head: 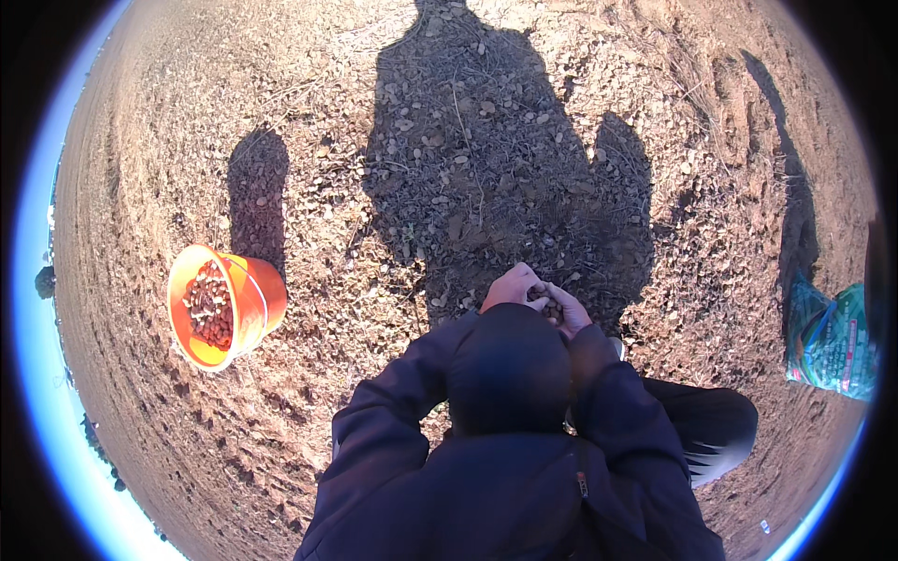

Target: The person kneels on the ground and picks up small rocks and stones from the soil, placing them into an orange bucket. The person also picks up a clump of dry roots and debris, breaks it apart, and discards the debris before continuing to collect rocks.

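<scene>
My left hand (pixel 512 288) and my right hand (pixel 572 313) meet low in front of me, just past the dark hood at the centre. Between them is a small cluster of brown, nut-like pods (pixel 553 310), which the fingers and thumbs of both hands close around. My palms are partly hidden. Off to the left, an orange plastic bucket (pixel 254 298) with a thin handle stands tilted in the view. Inside it lies a heap of reddish-brown, nut-like pods (pixel 210 308) mixed with paler pieces.
Dry soil (pixel 337 294) strewn with dead leaves, stalks and small clods surrounds me. A green printed plastic sack (pixel 835 340) stands at the far right. My bent knee (pixel 722 428) juts out to the right. Shadows fall across the ground ahead. A small pale object (pixel 765 526) lies at the lower right.
</scene>
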A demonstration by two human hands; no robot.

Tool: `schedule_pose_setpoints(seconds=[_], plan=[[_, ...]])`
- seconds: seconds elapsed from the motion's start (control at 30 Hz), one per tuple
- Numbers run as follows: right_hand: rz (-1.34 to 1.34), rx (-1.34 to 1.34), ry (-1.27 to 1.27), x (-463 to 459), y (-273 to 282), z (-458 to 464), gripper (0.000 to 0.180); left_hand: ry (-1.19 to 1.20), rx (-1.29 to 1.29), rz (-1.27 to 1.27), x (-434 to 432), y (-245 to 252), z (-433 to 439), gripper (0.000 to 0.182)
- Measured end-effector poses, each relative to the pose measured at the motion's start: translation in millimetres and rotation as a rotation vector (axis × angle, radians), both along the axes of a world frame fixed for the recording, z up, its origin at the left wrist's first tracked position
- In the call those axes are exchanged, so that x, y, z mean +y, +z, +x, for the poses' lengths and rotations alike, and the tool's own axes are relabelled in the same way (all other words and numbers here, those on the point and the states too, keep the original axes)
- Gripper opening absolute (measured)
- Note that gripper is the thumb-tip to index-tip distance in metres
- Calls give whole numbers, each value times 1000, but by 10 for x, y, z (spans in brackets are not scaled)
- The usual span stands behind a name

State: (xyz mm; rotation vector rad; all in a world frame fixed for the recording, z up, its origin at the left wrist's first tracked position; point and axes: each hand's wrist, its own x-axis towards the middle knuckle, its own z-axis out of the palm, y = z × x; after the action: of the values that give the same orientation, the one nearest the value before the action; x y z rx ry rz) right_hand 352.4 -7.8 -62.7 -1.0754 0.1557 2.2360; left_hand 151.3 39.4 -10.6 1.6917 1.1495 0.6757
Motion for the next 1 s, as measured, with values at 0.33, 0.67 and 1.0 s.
schedule_pose_setpoints(seconds=[0.33,0.67,1.0], plan=[[-34,-113,-21,50,128,101,26,413,617,221,1236,-755,-1416,23],[-77,-223,-46,0,150,147,29,336,637,131,1461,-811,-1510,17],[-86,-246,-23,6,-59,135,28,598,290,89,283,114,-1860,28]])
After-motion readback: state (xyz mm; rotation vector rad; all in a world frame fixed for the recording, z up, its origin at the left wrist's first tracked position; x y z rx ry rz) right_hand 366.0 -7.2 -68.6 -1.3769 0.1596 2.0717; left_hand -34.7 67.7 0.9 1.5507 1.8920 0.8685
